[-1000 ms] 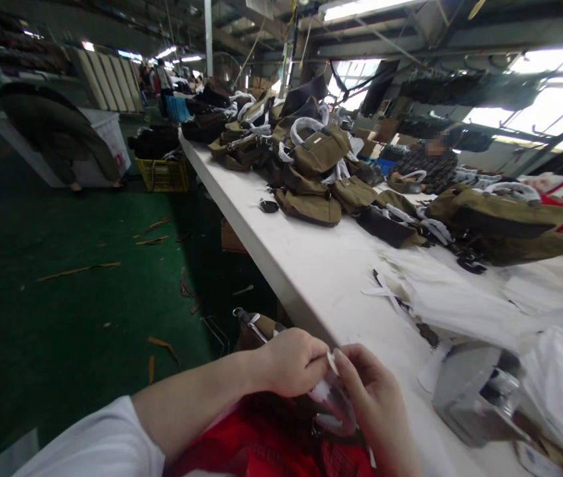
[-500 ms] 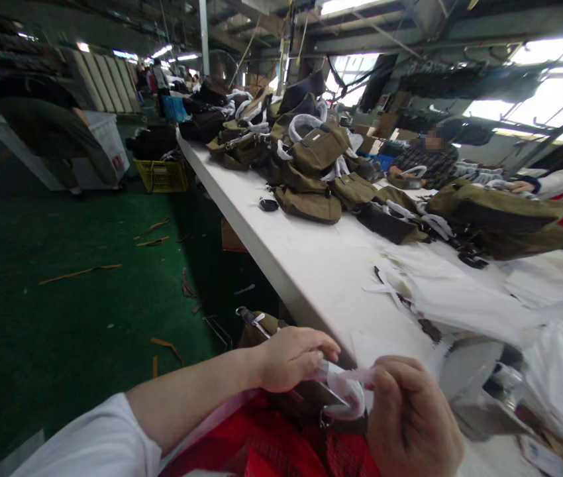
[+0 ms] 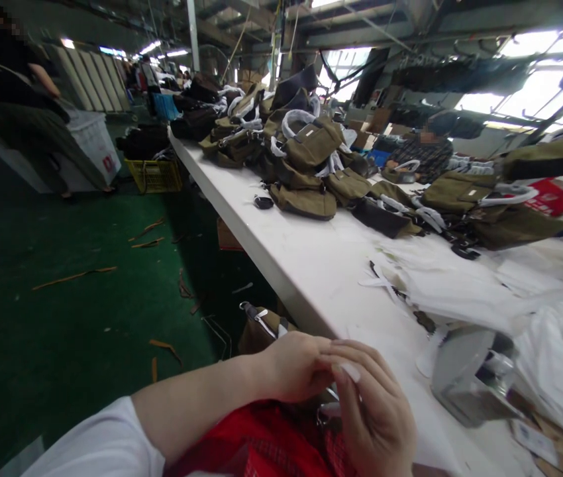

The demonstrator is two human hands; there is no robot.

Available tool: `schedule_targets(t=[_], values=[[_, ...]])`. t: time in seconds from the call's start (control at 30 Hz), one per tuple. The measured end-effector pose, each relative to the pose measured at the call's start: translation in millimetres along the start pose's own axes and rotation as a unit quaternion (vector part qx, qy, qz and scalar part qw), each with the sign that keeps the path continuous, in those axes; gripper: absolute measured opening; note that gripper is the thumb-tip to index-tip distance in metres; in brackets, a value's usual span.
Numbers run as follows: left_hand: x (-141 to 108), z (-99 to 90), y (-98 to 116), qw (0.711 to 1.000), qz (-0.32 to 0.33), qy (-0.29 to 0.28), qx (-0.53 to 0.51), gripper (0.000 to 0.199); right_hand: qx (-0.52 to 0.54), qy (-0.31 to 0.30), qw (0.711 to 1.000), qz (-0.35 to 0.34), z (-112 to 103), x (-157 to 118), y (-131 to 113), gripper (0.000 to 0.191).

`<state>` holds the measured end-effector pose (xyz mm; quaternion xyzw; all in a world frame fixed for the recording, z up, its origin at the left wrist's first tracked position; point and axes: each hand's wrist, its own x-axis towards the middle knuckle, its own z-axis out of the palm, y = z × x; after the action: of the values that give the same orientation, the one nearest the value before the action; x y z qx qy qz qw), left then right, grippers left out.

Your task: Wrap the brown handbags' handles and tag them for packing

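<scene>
Bag workshop — heaped olive bags (image 3: 312,143), long worktable (image 3: 306,255) — strip lights (image 3: 150,48)

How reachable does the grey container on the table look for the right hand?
Probably yes: the grey container is beside the right hand, with nothing solid visible between, though that hand holds a white piece.

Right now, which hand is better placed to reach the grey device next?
Probably the right hand: it's nearer the grey device, though busy at a white piece; the left hand is farther off.
</scene>
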<state>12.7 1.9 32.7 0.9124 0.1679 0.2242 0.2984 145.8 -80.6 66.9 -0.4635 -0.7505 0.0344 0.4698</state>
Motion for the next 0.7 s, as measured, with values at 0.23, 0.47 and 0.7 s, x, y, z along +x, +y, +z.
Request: schedule_targets(t=[0.23, 0.47, 0.7], values=[[-1.8, 1.1, -14.5, 0.997, 0.000, 0.069, 0.033, 0.028, -0.030, -0.002, 0.999, 0.036, -17.6, -11.8, 6.7, 0.027], [6.7, -58.9, -12.8, 0.970, 0.046, 0.235, 0.034, 0.028, -0.297, -0.132, 0.925, 0.195, -50.2, -128.8, 97.4, 0.082], [58.0, -108.8, 22.2, 0.948, 0.116, 0.268, 0.124, 0.028, -0.295, -0.037, 0.919, 0.259, -60.9, -172.6, 141.0, 0.038]])
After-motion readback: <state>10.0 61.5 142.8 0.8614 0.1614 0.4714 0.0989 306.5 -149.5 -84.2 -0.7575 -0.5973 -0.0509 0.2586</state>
